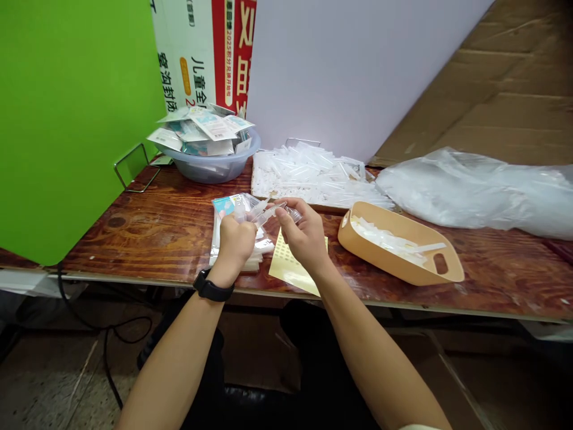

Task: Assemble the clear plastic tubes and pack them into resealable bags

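My left hand (237, 239), with a black band at its wrist, is closed on clear plastic pieces above a stack of printed packets (227, 206). Close beside it on the right, my right hand (304, 233) pinches more clear plastic pieces (270, 214) between thumb and fingers. The pieces meet between the two hands, and their exact shape is hard to make out. Below my right hand lies a yellow sticker sheet (290, 269) with rows of small round dots.
A bluish bowl (215, 168) of packets stands back left, near a wire stand (134, 170). Behind my hands is a tray heaped with clear tubes (313, 176). A tan basket (385, 251) holds white pieces; a plastic bag (474, 191) lies right.
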Demonstrator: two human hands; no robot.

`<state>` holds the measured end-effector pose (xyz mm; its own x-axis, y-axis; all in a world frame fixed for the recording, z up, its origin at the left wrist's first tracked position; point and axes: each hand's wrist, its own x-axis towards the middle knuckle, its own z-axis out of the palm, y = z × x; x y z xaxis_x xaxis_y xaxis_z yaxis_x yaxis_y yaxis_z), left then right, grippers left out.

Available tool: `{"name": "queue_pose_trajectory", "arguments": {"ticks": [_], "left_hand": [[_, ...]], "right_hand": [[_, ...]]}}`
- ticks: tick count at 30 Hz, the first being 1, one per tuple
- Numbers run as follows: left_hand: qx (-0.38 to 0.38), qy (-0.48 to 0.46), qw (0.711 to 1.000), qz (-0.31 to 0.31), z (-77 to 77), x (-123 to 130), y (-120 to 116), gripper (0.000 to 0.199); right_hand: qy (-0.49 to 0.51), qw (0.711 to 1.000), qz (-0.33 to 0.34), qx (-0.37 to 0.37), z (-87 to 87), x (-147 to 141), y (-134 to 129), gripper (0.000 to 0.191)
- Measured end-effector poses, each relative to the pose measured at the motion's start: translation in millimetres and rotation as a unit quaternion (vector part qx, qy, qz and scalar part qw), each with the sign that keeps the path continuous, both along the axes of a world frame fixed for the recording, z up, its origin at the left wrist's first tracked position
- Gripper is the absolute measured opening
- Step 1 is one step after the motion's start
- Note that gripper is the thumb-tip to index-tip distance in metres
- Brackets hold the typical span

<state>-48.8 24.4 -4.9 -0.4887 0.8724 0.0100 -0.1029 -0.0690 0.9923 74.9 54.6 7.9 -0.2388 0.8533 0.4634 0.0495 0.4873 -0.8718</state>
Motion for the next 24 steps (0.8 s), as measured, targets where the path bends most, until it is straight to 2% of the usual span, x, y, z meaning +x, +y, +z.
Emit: {"name": "queue_pose_trajectory", "arguments": {"ticks": [5,12,16,21,24], "left_hand": [[-0.017,0.143,0.989,0.043,2.7,-6.0,-7.7,0.009],[-0.013,0.209,0.977,0.038,4.8,-0.6,-12.9,0.009],[-0.008,0.316,0.947,0.06,3.2,-0.3,-13.3,0.008],[0.011,0.379,0.922,0.084,2.8,-3.1,-14.7,0.013],[0.034,0.405,0.91,0.081,3.9,-6.2,-15.2,0.016]], "right_hand": [[-0.117,0.99,-0.036,0.074,2.6,6.7,2.1,0.016],[-0.097,0.99,-0.075,0.067,-6.4,0.4,-1.6,0.022],[-0.136,0.981,-0.072,0.115,-7.8,0.5,-1.5,0.022],[-0.203,0.966,-0.064,0.145,-3.3,4.1,0.7,0.038],[-0.206,0.972,-0.034,0.108,0.6,4.8,0.3,0.047]]}}
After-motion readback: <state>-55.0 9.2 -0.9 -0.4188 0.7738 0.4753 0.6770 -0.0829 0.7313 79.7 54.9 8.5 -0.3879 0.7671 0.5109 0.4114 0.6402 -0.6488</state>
